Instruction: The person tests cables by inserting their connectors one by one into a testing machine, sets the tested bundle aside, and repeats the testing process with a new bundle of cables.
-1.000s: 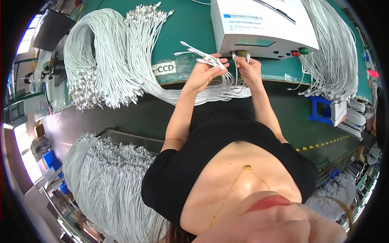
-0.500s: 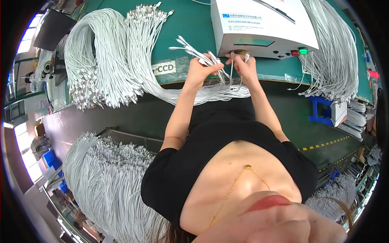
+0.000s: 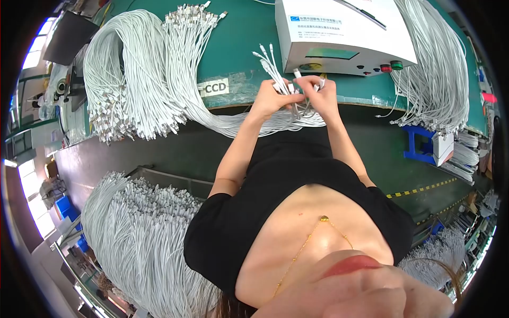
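Note:
My left hand (image 3: pixel 270 99) is closed round several white cables (image 3: pixel 274 69), whose connector ends point up and away from me. Close beside it, my right hand (image 3: pixel 320 96) pinches a white cable, and a white plug (image 3: pixel 297 72) stands up at its fingertips. Another white connector shows by the right fingers. Both hands are at the table's front edge, just in front of a white tester box (image 3: pixel 344 37) with a small screen and red and green buttons. The plug is apart from the box's front socket (image 3: pixel 310 67).
Large bundles of white cables (image 3: pixel 140 69) lie on the green table (image 3: pixel 238 32) at the left, more cables (image 3: pixel 432 63) at the right. A CCD label (image 3: pixel 216 87) marks the front edge. Behind me are a cable-filled cart (image 3: pixel 148 238) and a blue stool (image 3: pixel 419 144).
The right hand has drawn back from the box's socket toward the left hand, with a plug now at its fingers. The cable ends in the left hand have swung right. The green button's glow is gone.

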`<state>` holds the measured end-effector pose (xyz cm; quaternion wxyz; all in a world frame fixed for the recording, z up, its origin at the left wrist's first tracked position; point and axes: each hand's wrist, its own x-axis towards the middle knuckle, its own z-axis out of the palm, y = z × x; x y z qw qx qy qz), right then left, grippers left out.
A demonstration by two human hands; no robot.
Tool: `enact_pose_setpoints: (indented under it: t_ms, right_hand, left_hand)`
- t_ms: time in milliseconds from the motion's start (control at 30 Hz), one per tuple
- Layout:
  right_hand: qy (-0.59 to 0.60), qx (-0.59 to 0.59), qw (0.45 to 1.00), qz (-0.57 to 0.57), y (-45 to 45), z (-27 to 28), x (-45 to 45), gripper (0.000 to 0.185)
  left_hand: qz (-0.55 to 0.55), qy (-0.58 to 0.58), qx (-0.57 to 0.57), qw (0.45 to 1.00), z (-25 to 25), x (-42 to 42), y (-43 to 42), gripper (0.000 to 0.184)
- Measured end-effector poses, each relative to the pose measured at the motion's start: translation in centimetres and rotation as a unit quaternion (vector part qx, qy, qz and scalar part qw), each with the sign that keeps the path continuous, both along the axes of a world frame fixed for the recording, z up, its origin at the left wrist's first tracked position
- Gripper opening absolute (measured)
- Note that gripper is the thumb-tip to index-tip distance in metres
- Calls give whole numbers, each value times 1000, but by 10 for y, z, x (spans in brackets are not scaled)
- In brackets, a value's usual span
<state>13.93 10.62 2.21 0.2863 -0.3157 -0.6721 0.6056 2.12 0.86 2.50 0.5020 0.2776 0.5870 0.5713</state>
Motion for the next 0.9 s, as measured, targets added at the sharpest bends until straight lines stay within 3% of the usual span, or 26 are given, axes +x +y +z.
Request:
enact_pose_setpoints:
  t_ms: [133,200,333,467,700,767,900]
  right_hand:
    - [-17,-196,980,11,23,-8,6,18]
    - [6,-176,984,3,17,-13,2,19]
    - [13,-159,987,6,12,-5,-1,19]
    - [-8,-206,978,-17,17,-10,3,19]
    - [18,-155,988,-16,28,-12,-5,19]
    - [24,-155,988,-12,31,-17,-4,19]
    - [17,-175,984,-17,28,-1,-11,19]
  left_hand:
    - [35,-47,-3,998,-7,-1,-2,17]
    - [85,-186,56,977,-6,-4,-4,15]
    - [118,-277,85,950,0,-19,-10,20]
    - [113,-242,68,961,-5,-24,-7,21]
    - [99,-214,101,967,-16,-20,-2,21]
    - [98,-130,42,986,-12,-21,-2,20]
    - [92,-67,36,993,-17,-22,-3,18]
